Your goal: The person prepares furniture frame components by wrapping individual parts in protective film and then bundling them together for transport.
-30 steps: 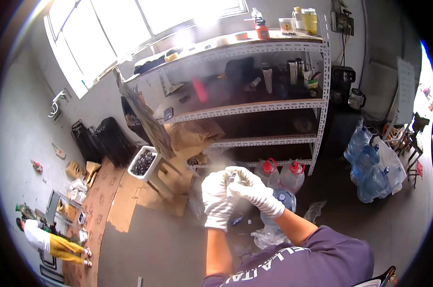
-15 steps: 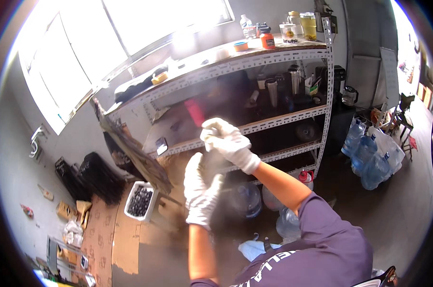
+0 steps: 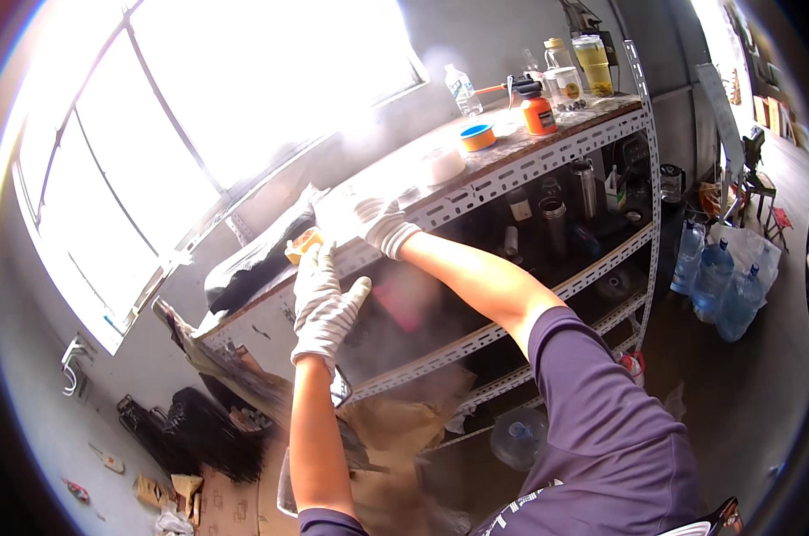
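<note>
Both my hands wear white knit gloves and reach to the metal shelf's top board [image 3: 498, 143]. My left hand [image 3: 324, 308] is open, fingers stretched forward and thumb apart. Its fingertips are at a small yellow-orange object [image 3: 304, 245], perhaps a tape roll, at the board's front edge; whether they touch it I cannot tell. My right hand [image 3: 382, 225] is over the board, farther right. Window glare washes out its fingers and anything under them. Dark cloth [image 3: 253, 263] lies left of the yellow object. A whitish roll [image 3: 442, 165] is to the right.
On the board's right stand a blue-and-orange tape roll [image 3: 478, 137], an orange bottle [image 3: 538, 114], a clear plastic bottle [image 3: 462, 91] and a jar of yellow liquid [image 3: 594, 67]. Steel flasks [image 3: 554, 223] fill the shelf below. Blue water jugs [image 3: 713, 277] stand on the floor at right.
Both hands have moved apart, up and forward, from in front of the lower shelves to the top board. The view has shifted closer to the shelf.
</note>
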{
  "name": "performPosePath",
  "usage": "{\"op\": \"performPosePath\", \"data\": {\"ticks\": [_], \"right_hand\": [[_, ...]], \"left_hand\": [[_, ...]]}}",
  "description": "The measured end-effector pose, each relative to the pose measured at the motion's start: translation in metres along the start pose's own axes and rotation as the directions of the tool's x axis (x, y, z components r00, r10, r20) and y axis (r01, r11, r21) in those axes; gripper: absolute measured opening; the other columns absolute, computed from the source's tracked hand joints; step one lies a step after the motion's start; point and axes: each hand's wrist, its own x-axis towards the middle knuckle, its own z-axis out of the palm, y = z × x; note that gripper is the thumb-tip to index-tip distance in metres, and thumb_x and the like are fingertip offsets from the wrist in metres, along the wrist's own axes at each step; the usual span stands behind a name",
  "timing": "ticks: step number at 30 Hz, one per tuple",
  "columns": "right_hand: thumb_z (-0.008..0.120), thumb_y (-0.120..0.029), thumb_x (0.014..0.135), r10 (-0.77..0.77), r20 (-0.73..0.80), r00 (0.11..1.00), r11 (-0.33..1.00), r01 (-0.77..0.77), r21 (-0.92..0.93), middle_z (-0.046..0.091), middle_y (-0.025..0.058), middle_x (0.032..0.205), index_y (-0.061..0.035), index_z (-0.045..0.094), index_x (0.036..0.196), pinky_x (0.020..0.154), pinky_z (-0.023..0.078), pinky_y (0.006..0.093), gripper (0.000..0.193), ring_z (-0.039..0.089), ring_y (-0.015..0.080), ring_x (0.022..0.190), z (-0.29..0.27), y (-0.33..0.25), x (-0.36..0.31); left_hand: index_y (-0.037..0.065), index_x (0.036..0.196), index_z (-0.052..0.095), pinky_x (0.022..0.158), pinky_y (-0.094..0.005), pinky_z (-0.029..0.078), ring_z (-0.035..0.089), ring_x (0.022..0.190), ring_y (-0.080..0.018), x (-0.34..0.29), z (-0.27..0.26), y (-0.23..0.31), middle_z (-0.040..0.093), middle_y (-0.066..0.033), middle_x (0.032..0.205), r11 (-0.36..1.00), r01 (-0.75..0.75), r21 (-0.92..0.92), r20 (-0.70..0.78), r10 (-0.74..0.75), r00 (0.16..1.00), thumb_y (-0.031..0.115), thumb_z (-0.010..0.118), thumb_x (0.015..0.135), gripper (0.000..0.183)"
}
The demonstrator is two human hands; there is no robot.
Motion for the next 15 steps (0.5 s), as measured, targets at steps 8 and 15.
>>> {"op": "performPosePath", "data": {"ticks": [8, 15], "right_hand": [[0.059, -0.049, 0.063, 0.106, -0.118, 0.987, 0.933, -0.14, -0.332, 0.066, 0.015, 0.075, -0.0072, 0.07, 0.09, 0.068, 0.046, 0.0446, 0.051, 0.064, 0.03, 0.074, 0.06, 0.054, 0.094], [0.071, -0.022, 0.056, 0.34, -0.323, 0.883, 0.93, -0.368, -0.028, 0.058, 0.0147, 0.101, -0.0058, 0.064, 0.096, 0.079, 0.045, 0.0388, 0.044, 0.057, 0.0289, 0.097, 0.072, 0.028, 0.11]], "left_hand": [[-0.001, 0.125, 0.043, 0.101, -0.0387, 0.031, 0.041, 0.12, -0.0345, 0.069, 0.047, -0.035, 0.045, -0.0212, 0.127, 0.989, -0.049, -0.14, 0.053, 0.057, 0.997, 0.039, 0.067, 0.073, 0.07], [-0.002, 0.118, 0.05, 0.087, -0.0293, 0.043, 0.053, 0.097, -0.0212, 0.104, 0.105, -0.069, 0.058, -0.017, 0.107, 0.873, -0.092, -0.479, -0.178, 0.006, 0.984, 0.004, 0.069, 0.068, 0.054]]}}
